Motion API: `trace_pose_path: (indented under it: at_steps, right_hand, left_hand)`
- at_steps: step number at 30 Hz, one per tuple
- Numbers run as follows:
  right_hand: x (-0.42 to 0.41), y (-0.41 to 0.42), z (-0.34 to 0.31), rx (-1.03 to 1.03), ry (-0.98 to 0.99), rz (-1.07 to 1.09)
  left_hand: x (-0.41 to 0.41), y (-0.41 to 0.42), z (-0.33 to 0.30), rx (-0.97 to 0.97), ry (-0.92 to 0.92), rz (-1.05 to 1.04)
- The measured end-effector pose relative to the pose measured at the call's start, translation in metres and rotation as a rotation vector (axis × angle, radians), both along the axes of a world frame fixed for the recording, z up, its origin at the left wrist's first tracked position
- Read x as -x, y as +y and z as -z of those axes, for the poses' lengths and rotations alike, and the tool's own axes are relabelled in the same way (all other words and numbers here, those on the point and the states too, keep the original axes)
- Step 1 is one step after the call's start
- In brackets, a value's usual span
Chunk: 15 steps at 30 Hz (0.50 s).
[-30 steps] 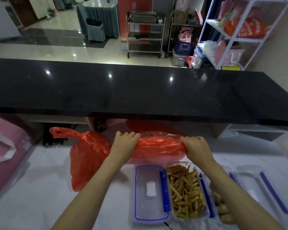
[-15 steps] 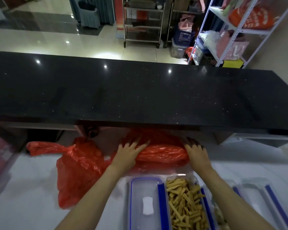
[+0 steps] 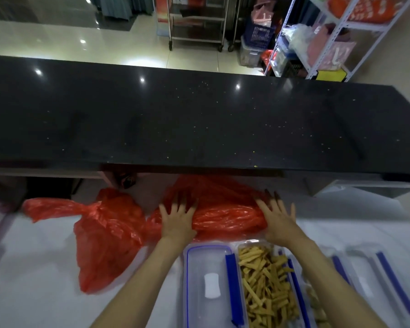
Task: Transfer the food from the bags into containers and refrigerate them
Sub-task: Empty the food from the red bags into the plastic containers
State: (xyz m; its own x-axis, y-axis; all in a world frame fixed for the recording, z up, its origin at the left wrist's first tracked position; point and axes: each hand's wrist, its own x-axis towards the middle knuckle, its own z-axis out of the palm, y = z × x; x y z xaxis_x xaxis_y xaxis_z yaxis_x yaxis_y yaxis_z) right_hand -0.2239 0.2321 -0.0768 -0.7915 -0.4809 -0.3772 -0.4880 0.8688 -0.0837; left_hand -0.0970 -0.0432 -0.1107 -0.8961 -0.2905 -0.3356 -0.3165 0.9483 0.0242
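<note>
head view: my left hand and right hand press flat, fingers spread, on the red bag at 12 o'clock of the fries container.

Two hands show, the left hand and the right hand. Two red plastic bags lie on the white table: a rolled bag and a loose bag. One open container holds yellow food sticks, too many to count. One blue-trimmed lid lies beside it. Further clear containers or lids sit at the right; their number cannot be told.
</note>
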Motion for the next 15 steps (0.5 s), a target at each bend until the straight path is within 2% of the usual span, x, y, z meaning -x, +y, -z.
trace_pose_path:
  at_steps: [4, 8, 12, 15]
  right_hand:
    - [-0.039, 0.001, -0.028, 0.246, 0.084, -0.076]
    - [-0.071, -0.006, -0.045, 0.455, 0.087, -0.081]
    - [-0.105, -0.022, -0.041, 0.492, 0.101, -0.118]
    - [-0.122, -0.031, -0.03, 0.496, 0.057, -0.173]
  left_hand:
    - [-0.016, 0.012, -0.024, -0.045, 0.075, -0.043]
    - [-0.054, 0.017, -0.05, -0.119, 0.27, -0.016]
    - [-0.104, 0.01, -0.072, -0.142, 0.541, -0.017]
    - [-0.138, -0.003, -0.082, -0.052, 0.796, -0.09]
